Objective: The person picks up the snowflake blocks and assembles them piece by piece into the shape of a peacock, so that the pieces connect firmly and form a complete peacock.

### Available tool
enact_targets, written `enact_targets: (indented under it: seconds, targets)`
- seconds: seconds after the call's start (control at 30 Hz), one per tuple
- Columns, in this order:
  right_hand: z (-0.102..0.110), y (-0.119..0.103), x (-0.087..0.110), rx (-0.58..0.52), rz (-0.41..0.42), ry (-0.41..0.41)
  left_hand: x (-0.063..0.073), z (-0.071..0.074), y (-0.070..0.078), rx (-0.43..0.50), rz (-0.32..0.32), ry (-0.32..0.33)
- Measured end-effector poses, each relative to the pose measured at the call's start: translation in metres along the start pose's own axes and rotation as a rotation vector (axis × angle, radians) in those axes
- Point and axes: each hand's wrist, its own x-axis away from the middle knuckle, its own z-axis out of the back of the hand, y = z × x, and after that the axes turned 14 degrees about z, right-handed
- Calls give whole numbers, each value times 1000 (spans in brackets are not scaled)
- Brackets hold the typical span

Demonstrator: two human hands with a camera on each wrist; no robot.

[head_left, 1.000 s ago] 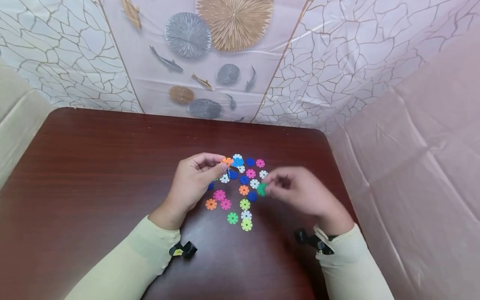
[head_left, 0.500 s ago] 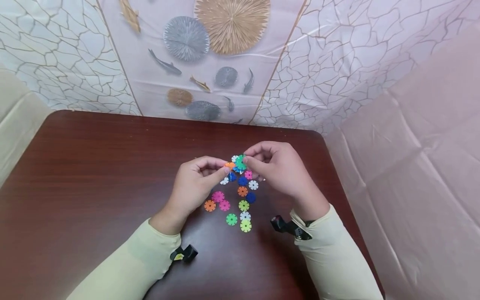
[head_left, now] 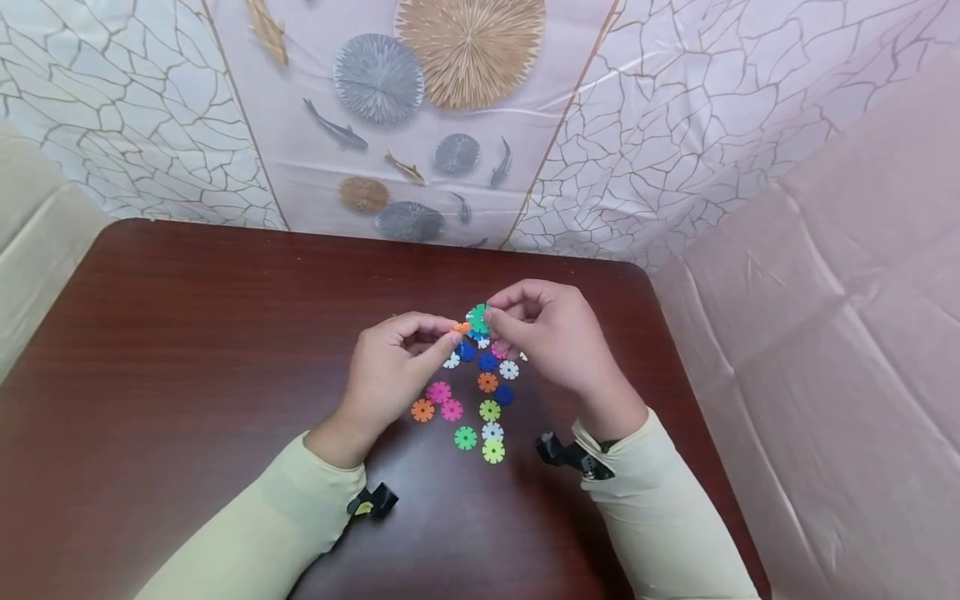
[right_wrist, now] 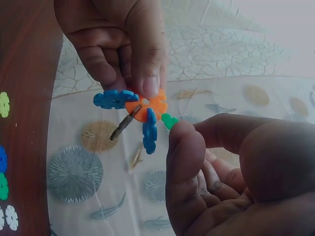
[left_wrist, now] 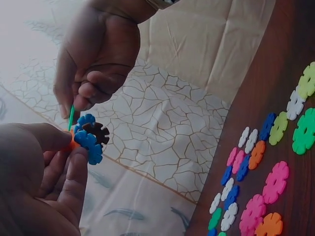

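Note:
My left hand [head_left: 386, 371] pinches an orange notched interlocking disc [right_wrist: 156, 107] between thumb and fingers. In the right wrist view, two blue discs [right_wrist: 149, 132] and a dark brownish disc [right_wrist: 125, 123] stand out from its rim, slotted in edgewise. My right hand [head_left: 555, 333] pinches a green disc [head_left: 477, 317] between thumb and index finger. That green disc is edge-on in the left wrist view, its lower edge right at the orange disc's rim. Both hands are held up over the far side of the loose discs. My fingers partly cover the orange disc and the green one.
Several loose notched discs lie flat on the dark wooden table [head_left: 225, 350], among them pink [head_left: 438, 392], yellow-green [head_left: 492, 451], light green [head_left: 465, 437] and white ones [head_left: 509, 369]. Patterned cloth [head_left: 675, 125] hangs behind the table, with plain padded cloth [head_left: 825, 333] at the right.
My right hand has moved left and away from me, bringing the green disc from the right of the pile to the orange disc. My left hand has stayed nearly in place, and the orange disc is tilted more edge-on.

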Motion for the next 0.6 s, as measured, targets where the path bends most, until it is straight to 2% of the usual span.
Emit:
enact_targets:
  seconds: [0.13,0.33,0.6]
  targets:
    - [-5,0,0,1,-17,2,1,-1,-2,-29,-69,22]
    - [-10,1,1,17,5,-1,0,-3,-7,-83,-142,58]
    - [-13,13,1,-98,-10,4,-3,-3,-8,-89,-217,63]
